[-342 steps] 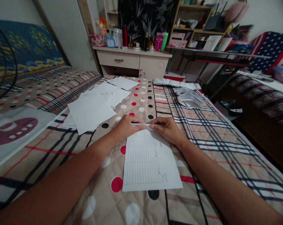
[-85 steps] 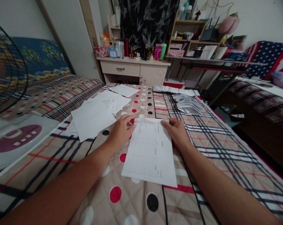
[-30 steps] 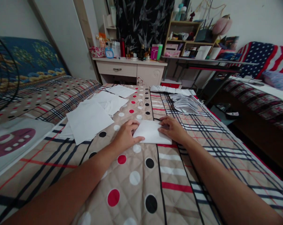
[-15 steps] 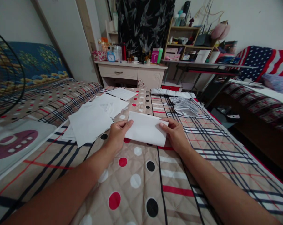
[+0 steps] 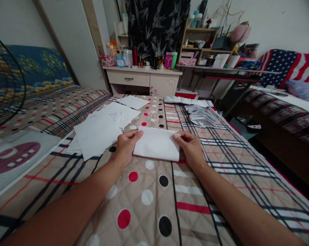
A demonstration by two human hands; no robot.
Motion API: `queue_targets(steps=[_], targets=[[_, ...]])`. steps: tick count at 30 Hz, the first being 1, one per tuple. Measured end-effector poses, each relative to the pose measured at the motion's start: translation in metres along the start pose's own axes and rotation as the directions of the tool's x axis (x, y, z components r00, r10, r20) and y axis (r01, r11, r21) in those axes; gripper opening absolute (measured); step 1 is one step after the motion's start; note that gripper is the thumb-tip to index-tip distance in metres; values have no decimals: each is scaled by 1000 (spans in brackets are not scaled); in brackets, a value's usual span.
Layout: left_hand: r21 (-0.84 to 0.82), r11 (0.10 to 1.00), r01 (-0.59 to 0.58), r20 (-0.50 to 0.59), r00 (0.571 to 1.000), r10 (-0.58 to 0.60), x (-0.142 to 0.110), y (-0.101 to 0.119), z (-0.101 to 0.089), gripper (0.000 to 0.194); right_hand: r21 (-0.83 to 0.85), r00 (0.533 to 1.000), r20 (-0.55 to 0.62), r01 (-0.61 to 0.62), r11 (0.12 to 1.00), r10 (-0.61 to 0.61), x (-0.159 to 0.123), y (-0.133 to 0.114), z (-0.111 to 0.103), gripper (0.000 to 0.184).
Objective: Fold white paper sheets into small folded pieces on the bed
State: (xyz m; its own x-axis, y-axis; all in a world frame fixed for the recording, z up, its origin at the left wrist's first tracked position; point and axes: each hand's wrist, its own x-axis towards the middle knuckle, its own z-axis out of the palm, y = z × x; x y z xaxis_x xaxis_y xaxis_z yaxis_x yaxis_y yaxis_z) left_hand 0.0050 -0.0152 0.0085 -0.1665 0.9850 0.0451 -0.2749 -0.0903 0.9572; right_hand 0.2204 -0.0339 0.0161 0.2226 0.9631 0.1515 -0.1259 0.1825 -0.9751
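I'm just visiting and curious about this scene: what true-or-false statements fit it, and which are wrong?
1. The left hand and the right hand both hold one white paper. True.
2. The spread-out sheets lie to the right of the right hand. False: the spread-out sheets lie over on the left.
3. The clock on the dresser is blue. True.
4. The green tube stands to the left of the clock. False: the green tube stands to its right.
5. A fanned pile of papers lies on the bed. True.
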Motion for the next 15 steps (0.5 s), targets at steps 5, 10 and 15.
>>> queue_targets(steps=[5, 10, 15], targets=[[-64, 996, 57, -17, 998, -58, 4, -1, -1, 38, 119, 996, -49, -68, 991, 74, 3, 5, -3, 25], [-102, 992, 71, 25, 997, -69, 2, -1, 0, 36, 85, 991, -121, -44, 995, 54, 3, 3, -3, 26], [-89, 995, 52, 36, 998, -49, 0, 1, 1, 29, 21, 981, -188, 47, 999, -42, 3, -1, -2, 23]])
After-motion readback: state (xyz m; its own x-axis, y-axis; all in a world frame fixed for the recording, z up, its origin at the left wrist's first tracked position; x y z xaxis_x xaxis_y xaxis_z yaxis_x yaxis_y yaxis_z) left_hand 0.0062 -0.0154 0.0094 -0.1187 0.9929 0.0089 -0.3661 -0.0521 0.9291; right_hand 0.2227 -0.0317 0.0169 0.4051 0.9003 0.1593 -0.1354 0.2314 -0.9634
